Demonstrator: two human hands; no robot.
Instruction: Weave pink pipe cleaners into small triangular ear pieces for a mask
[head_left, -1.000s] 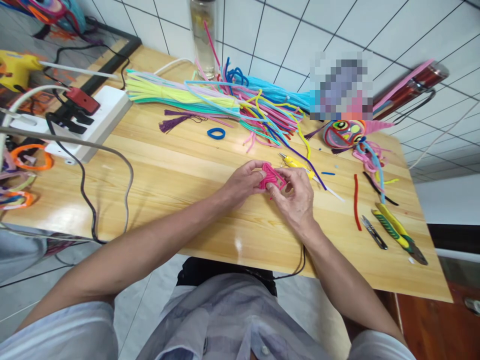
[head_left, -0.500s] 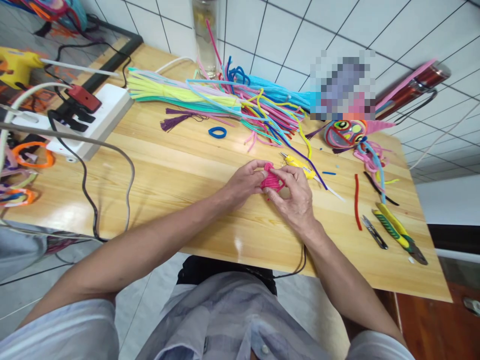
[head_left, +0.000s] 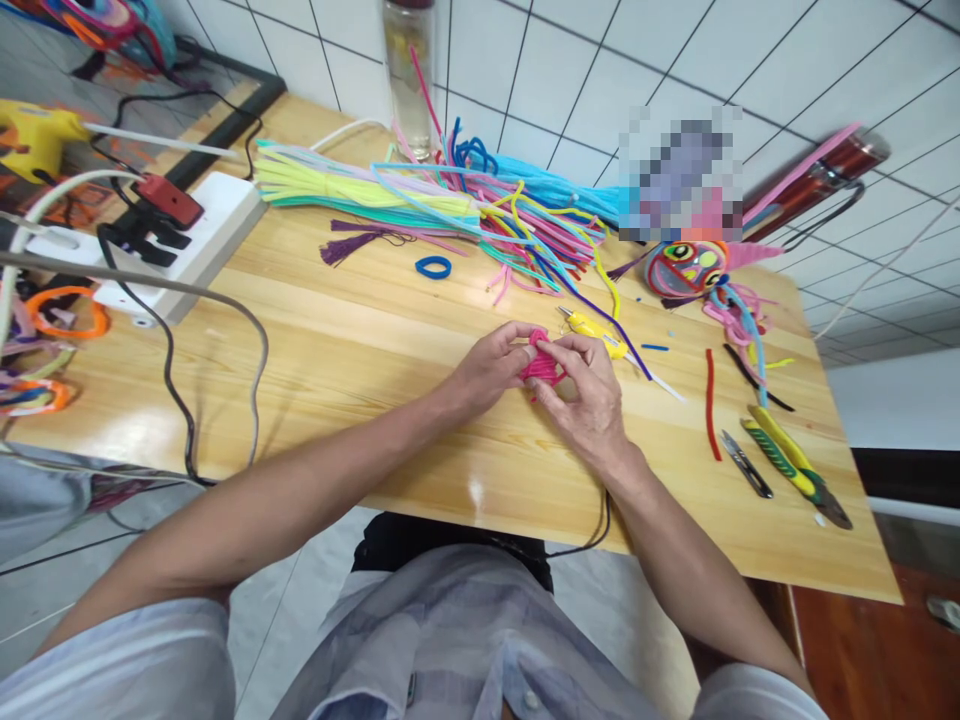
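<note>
Between my two hands is a small piece of coiled bright pink pipe cleaner (head_left: 541,368), held just above the wooden table. My left hand (head_left: 496,368) pinches its left side between thumb and fingers. On its right side, my right hand (head_left: 585,388) grips it, with the index finger lying across the top and the thumb below. The fingers hide part of the coil. Just behind my right hand lies a yellow glue gun (head_left: 596,331) with a white glue stick in its end. A blue pipe cleaner ring (head_left: 433,267) rests farther back to the left.
Bundles of colored pipe cleaners (head_left: 367,195) lie along the back, by a glass bottle (head_left: 409,90). Right: a pipe cleaner figure (head_left: 686,270), thread snips (head_left: 746,465), yellow-green pliers (head_left: 799,465) and a red strip (head_left: 712,405). Left: a white power strip (head_left: 195,245) with trailing cords.
My right index finger has shifted a little leftward over the top of the pink coil. Both hands otherwise keep their hold in the same place.
</note>
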